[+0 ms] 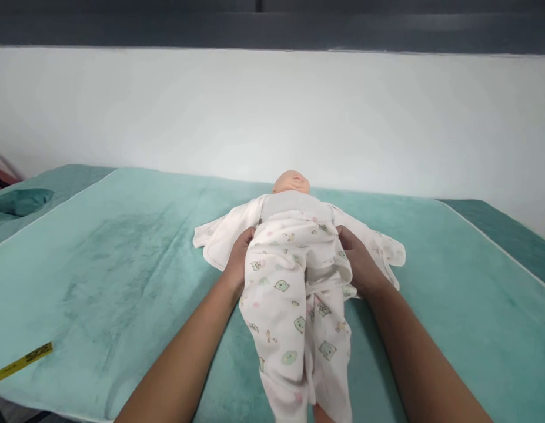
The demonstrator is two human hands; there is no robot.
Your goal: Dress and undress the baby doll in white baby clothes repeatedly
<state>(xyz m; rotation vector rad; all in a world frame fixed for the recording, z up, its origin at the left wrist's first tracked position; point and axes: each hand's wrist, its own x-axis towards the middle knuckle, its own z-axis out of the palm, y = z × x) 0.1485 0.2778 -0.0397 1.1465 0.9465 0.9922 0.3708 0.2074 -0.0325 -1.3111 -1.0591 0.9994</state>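
Observation:
A baby doll (292,183) lies on its back with its head toward the wall. White baby pants (276,294) with small green animal prints cover its hips and legs, and a bit of bare foot shows below one cuff. Under its body a white baby jacket (232,226) is spread with both sleeves out to the sides. My left hand (242,249) holds the pants at the waist on the left, fingers partly hidden by the cloth. Opposite it, my right hand (358,258) grips the waist on the right, its fingertips also partly hidden.
Beneath the doll is a light green plush cover (135,264) with darker green side strips. A yellow strip with dark print (20,363) lies at the left front edge. Behind stands a white wall (272,111). Something red (1,176) shows at the far left.

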